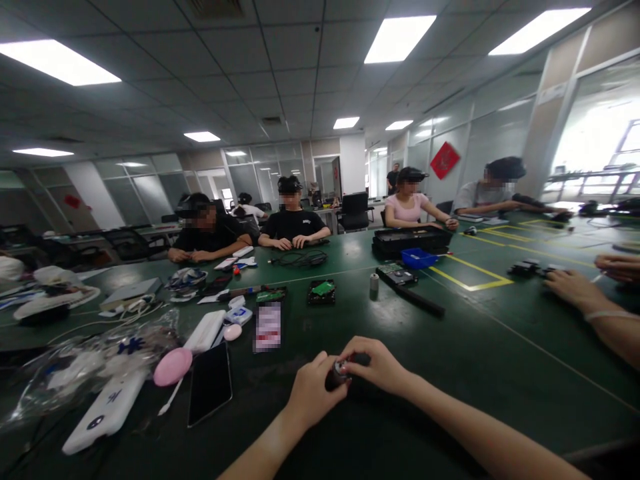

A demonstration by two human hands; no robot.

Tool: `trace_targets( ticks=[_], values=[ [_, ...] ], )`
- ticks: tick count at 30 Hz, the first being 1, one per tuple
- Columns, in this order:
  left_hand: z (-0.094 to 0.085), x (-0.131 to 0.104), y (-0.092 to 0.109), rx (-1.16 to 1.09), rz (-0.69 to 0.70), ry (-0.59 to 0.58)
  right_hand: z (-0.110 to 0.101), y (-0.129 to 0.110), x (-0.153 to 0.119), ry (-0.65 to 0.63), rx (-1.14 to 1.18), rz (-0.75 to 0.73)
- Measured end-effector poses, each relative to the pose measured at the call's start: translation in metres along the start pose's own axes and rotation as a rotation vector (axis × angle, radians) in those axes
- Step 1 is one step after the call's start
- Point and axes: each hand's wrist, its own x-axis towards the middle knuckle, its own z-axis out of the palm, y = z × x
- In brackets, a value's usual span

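Note:
My left hand is closed round a small dark cylindrical part with a silvery end, just above the green table. My right hand meets it from the right, its thumb and fingertips pinched at the part's metal end. A dark piece shows beneath the right fingers; whether it belongs to the same part I cannot tell. Beyond my hands lies a black hard drive with a green circuit board. To its right a small silvery cylinder stands upright.
A smartphone, pink round case, white device and plastic bag lie left. Ahead right are a black bar, blue tray and black case. A co-worker's hands are at right; several people sit opposite.

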Motion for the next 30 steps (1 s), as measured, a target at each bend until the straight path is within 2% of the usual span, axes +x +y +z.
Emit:
trace_targets(
  ticks=[7,20,30],
  values=[
    [0.0021,0.0017,-0.0013,0.082,0.038,-0.005,-0.0027,0.0047,-0.0016,-0.002,0.025,-0.027],
    [0.0001,0.0028,0.0012,0.066,0.018,-0.016,-0.0004,0.0014,-0.0020,0.021,0.089,0.018],
    [0.0014,0.0025,-0.0018,0.080,0.043,-0.010,0.0009,0.0037,-0.0044,0.026,0.049,0.002]
  ],
)
